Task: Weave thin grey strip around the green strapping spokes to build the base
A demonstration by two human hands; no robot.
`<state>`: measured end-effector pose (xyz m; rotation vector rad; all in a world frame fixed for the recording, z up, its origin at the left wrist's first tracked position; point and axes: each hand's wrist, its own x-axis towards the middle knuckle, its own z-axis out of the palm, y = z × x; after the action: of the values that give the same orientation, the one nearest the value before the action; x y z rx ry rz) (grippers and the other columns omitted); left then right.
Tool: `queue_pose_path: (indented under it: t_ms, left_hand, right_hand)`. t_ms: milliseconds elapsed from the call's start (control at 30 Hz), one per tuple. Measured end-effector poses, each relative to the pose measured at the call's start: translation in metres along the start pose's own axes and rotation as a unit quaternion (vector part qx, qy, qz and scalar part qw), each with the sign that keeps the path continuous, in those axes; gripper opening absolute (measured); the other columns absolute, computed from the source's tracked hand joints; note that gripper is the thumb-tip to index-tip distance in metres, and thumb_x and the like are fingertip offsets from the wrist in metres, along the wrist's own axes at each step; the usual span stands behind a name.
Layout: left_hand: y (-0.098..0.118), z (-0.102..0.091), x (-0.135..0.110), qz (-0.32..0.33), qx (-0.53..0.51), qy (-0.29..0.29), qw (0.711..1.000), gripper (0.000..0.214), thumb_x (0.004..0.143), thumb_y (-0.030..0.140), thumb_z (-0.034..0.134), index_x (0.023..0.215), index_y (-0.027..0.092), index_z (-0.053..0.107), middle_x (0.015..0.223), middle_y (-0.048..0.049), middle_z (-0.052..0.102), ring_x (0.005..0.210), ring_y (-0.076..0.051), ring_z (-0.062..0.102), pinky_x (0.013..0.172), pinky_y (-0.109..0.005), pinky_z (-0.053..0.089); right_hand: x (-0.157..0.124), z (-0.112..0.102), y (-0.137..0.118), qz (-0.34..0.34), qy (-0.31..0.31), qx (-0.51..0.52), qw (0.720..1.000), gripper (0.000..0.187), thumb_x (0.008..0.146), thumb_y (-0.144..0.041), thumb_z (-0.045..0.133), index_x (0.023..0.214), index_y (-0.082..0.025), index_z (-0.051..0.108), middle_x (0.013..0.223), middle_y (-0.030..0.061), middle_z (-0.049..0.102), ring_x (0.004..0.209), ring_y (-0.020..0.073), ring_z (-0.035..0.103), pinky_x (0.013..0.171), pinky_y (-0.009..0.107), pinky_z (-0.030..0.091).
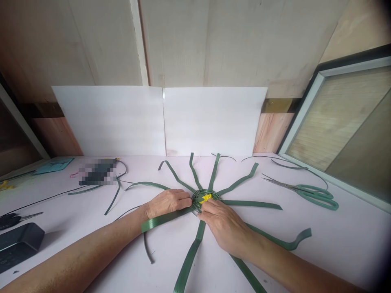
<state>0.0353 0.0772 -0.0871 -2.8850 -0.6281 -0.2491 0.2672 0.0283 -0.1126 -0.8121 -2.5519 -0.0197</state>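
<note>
A small round woven base of green plastic strapping lies in the middle of the table, with a yellow piece at its centre. Several flat green straps spread outward from it like spokes. My left hand is at the left rim, its fingers closed on the woven edge; one wide strap passes beneath it. At the front right of the rim is my right hand, fingers pinched together on the weave. Whatever thin strand lies between the fingertips is hidden.
Green-handled scissors lie at the right. Toward the left are a dark pixelated object, a black box, keys and a blue packet. White panels stand along the back; a framed glass pane leans at right.
</note>
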Motion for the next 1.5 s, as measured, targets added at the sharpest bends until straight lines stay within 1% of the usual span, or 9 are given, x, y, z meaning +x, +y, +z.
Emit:
queue_pose_path:
  t_ms: [133, 267, 533, 767, 1033, 1200, 1367, 1433, 1500]
  left_hand:
    - [-0.008, 0.002, 0.008, 0.072, 0.109, 0.027, 0.991, 0.025, 0.096, 0.005, 0.034, 0.082, 0.017, 0.052, 0.080, -0.0033, 0.055, 0.071, -0.015, 0.050, 0.062, -0.027, 0.039]
    - [-0.012, 0.003, 0.011, 0.098, 0.109, 0.055, 0.988, 0.026, 0.097, 0.006, 0.035, 0.082, 0.017, 0.054, 0.084, -0.0048, 0.057, 0.074, -0.016, 0.050, 0.068, -0.028, 0.043]
    - [-0.018, 0.011, 0.011, 0.066, 0.034, 0.080, 0.994, 0.021, 0.096, 0.009, 0.038, 0.087, 0.016, 0.056, 0.111, -0.0106, 0.059, 0.088, -0.017, 0.053, 0.080, -0.028, 0.046]
    - [-0.017, 0.009, 0.014, 0.050, 0.033, 0.049, 0.997, 0.017, 0.094, 0.008, 0.041, 0.085, 0.016, 0.053, 0.079, -0.0038, 0.057, 0.071, -0.016, 0.050, 0.063, -0.026, 0.042]
    - [-0.001, 0.007, 0.011, -0.038, 0.035, 0.022, 0.998, 0.015, 0.088, 0.003, 0.043, 0.090, 0.017, 0.050, 0.085, -0.0029, 0.058, 0.073, -0.016, 0.054, 0.062, -0.026, 0.044]
    - [0.038, -0.003, 0.013, -0.069, 0.035, -0.002, 0.997, 0.014, 0.093, 0.009, 0.042, 0.086, 0.018, 0.050, 0.084, -0.0031, 0.059, 0.074, -0.018, 0.056, 0.060, -0.027, 0.046]
    - [0.063, -0.009, 0.021, -0.150, 0.017, -0.037, 0.988, 0.015, 0.092, 0.009, 0.041, 0.086, 0.016, 0.052, 0.085, -0.0054, 0.061, 0.074, -0.019, 0.058, 0.062, -0.029, 0.050]
    - [0.069, -0.011, 0.024, -0.173, 0.020, -0.063, 0.983, 0.017, 0.089, 0.004, 0.041, 0.087, 0.016, 0.053, 0.087, -0.0068, 0.062, 0.076, -0.021, 0.059, 0.063, -0.031, 0.052]
    - [0.074, -0.013, 0.027, -0.195, 0.025, -0.083, 0.977, 0.020, 0.085, 0.000, 0.040, 0.088, 0.016, 0.053, 0.088, -0.0076, 0.063, 0.077, -0.021, 0.059, 0.063, -0.032, 0.053]
  right_hand:
    - [0.000, 0.000, 0.000, 0.005, -0.008, -0.004, 1.000, 0.022, 0.075, 0.004, 0.042, 0.071, -0.017, 0.042, 0.076, 0.0023, 0.045, 0.071, 0.0164, 0.036, 0.064, 0.032, 0.029]
    - [0.000, 0.000, 0.001, 0.007, -0.009, -0.007, 1.000, 0.022, 0.076, 0.004, 0.042, 0.071, -0.017, 0.041, 0.076, 0.0023, 0.046, 0.071, 0.0165, 0.037, 0.064, 0.033, 0.030]
    - [0.002, -0.003, -0.002, 0.037, 0.027, 0.007, 0.999, 0.017, 0.083, 0.000, 0.044, 0.084, -0.017, 0.047, 0.083, 0.0050, 0.051, 0.075, 0.0193, 0.044, 0.066, 0.034, 0.037]
    - [0.003, -0.003, -0.003, 0.027, 0.019, -0.033, 0.999, 0.012, 0.085, -0.006, 0.056, 0.086, -0.016, 0.051, 0.083, 0.0037, 0.051, 0.076, 0.0195, 0.045, 0.068, 0.034, 0.038]
    - [-0.008, -0.014, 0.005, -0.039, -0.009, -0.039, 0.998, 0.014, 0.092, -0.019, 0.056, 0.079, -0.018, 0.060, 0.081, 0.0022, 0.049, 0.075, 0.0169, 0.043, 0.066, 0.031, 0.035]
    - [-0.032, -0.043, 0.015, -0.065, -0.079, 0.020, 0.995, 0.017, 0.093, -0.019, 0.055, 0.104, -0.021, 0.068, 0.097, 0.0071, 0.057, 0.090, 0.0191, 0.052, 0.081, 0.034, 0.045]
    - [-0.034, -0.094, 0.016, 0.039, -0.171, 0.138, 0.975, 0.029, 0.092, -0.018, 0.056, 0.117, -0.027, 0.068, 0.117, 0.0062, 0.062, 0.098, 0.0196, 0.062, 0.083, 0.032, 0.051]
    - [-0.025, -0.114, 0.010, 0.100, -0.112, 0.122, 0.981, 0.027, 0.091, -0.016, 0.054, 0.111, -0.026, 0.070, 0.105, 0.0045, 0.067, 0.090, 0.0199, 0.064, 0.078, 0.032, 0.052]
    - [-0.014, -0.126, -0.003, 0.166, 0.004, 0.067, 0.984, 0.025, 0.091, -0.015, 0.051, 0.102, -0.023, 0.072, 0.096, 0.0044, 0.069, 0.084, 0.0206, 0.064, 0.073, 0.033, 0.052]
